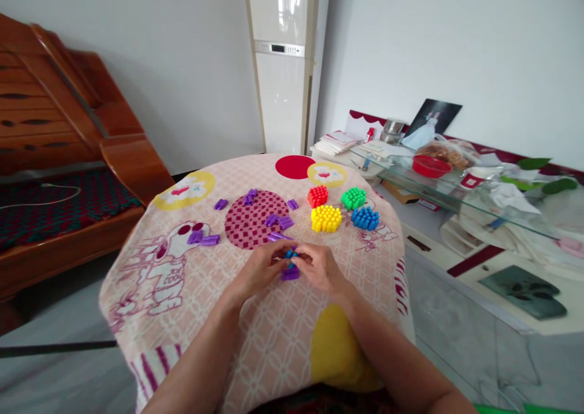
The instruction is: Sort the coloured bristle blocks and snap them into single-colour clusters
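Observation:
My left hand (266, 264) and my right hand (321, 265) meet over the middle of the table. Between their pinched fingertips are small blue plastic pieces (290, 254), partly hidden by the fingers. Just below the fingertips, purple plastic pieces (290, 275) lie on the cloth. More purple pieces (279, 236) are right behind my left hand, with others (285, 222) farther back. To the right of these stand tight clusters of small upright pegs: yellow (326, 218), red (318, 196), green (353, 198) and blue (365, 218).
A patterned tablecloth (269, 341) covers the table. Purple pieces (203, 238) also lie at its left. On the right, a glass shelf (396, 165) carries a red bowl (431, 165), a paper cup (474, 178) and papers. A wooden bench (132, 158) stands left, a white cabinet unit (283, 97) behind.

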A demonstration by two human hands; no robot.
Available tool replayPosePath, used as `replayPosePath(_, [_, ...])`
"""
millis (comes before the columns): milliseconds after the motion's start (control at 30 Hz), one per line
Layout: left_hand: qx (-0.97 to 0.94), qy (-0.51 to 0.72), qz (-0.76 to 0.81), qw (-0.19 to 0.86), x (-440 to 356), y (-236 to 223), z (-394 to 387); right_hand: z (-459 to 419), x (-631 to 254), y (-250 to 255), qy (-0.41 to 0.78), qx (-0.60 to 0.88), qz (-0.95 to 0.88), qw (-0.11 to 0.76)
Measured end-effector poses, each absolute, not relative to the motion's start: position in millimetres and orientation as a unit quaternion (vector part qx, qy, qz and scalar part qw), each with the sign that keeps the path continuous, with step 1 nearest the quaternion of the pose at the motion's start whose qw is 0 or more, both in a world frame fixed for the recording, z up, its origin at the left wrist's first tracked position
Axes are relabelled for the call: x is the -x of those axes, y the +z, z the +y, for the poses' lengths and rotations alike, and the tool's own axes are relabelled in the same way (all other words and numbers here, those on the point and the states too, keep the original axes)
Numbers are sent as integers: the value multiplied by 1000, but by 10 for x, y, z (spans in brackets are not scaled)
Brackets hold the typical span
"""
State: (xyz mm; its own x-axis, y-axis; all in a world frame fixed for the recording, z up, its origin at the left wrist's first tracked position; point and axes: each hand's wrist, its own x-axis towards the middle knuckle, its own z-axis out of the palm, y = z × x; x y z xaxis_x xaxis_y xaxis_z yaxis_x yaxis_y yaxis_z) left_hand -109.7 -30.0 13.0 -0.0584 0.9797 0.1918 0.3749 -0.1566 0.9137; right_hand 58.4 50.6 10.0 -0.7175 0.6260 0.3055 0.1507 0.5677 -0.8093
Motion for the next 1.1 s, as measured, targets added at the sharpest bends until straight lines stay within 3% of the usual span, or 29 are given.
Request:
replayPosePath(167, [-597, 488, 554, 313, 1066, 87, -278, 707, -769, 93, 385, 266, -815, 341])
replayPosePath(333, [-577, 501, 587, 267, 1149, 97, -292, 1223, -1247, 144, 213, 445, -755, 432])
replayPosePath(567, [-587, 472, 606, 255, 1135, 107, -288, 1681, -1605, 36, 83, 567, -741, 349])
replayPosePath(733, [-575, 483, 617, 236, 1165, 98, -268, 1705, -1576, -2, 69, 581, -739, 333])
replayPosePath(900, [-545, 511, 632, 209, 1195, 52, -242, 1513, -1579, -1, 72, 562, -725, 392])
replayPosePath(1100, [-534, 499, 667, 144, 1216, 67, -168, 1150, -1458, -117, 255, 465, -762, 371])
